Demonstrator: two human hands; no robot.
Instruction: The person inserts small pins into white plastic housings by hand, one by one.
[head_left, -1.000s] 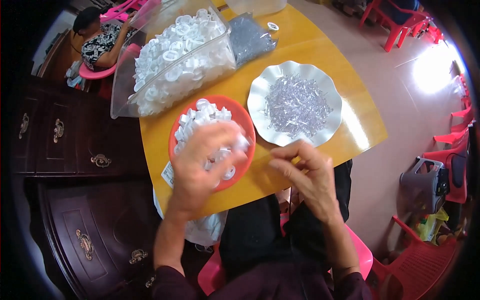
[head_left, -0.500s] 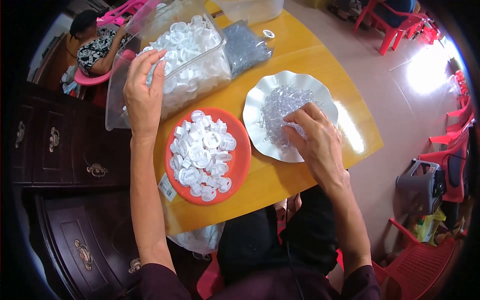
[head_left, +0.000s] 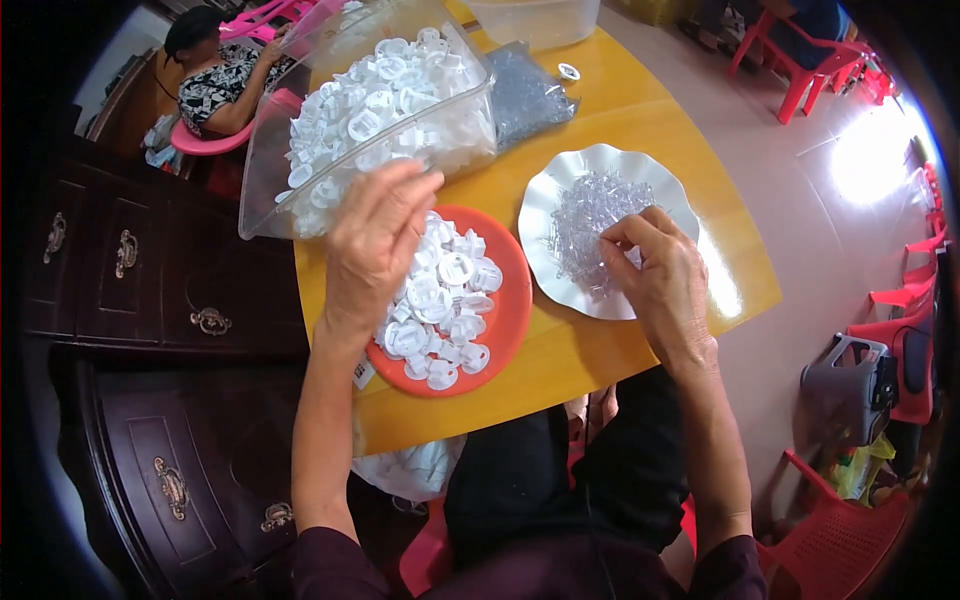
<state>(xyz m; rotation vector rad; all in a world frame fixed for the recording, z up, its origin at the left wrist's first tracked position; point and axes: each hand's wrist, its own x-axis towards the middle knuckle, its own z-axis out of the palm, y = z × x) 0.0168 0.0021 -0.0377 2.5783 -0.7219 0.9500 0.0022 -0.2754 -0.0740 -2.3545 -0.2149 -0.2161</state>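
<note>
My left hand (head_left: 372, 240) hovers over the far left part of an orange-red plate (head_left: 512, 310), fingers stretched out and slightly blurred, with nothing visible in them. On that plate lies a heap of small round white plastic parts (head_left: 430, 300). To the right, my right hand (head_left: 660, 275) reaches over a white scalloped plate (head_left: 560, 295). Its thumb and forefinger pinch at the edge of a pile of thin clear plastic pins (head_left: 595, 215); whatever lies between the fingertips is too small to make out.
A big clear bin (head_left: 270, 200) full of similar white parts stands at the far left of the yellow table (head_left: 640, 95). Beside it are a bag of clear pieces (head_left: 525, 95) and one loose white part (head_left: 569, 72). Dark drawers (head_left: 150, 260) stand left; another person (head_left: 225, 85) sits beyond.
My left hand has come from the bin's near rim to over the orange-red plate. My right hand stays at the pin pile, its fingertips drawn closer together. The whole view has shifted slightly.
</note>
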